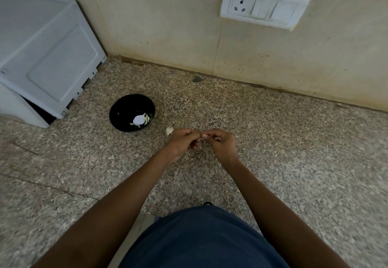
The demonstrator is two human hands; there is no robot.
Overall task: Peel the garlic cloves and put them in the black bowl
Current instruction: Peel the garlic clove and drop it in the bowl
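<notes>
The black bowl (132, 112), peeled cloves (144, 119) inside, sat at ten o'clock from the left hand (183, 141), which was nearer it. Both grips pinched one garlic clove (201, 137) against the right hand (220, 145); its axis was hidden. Speckled granite surface (294, 152); socket plate (264, 5) behind.

I see a speckled granite counter (294, 152) running up to a beige tiled wall (168, 26), stained along its base. A white socket and switch plate (264, 6) sits on that wall. A white appliance (42, 53) stands at the far left.
</notes>
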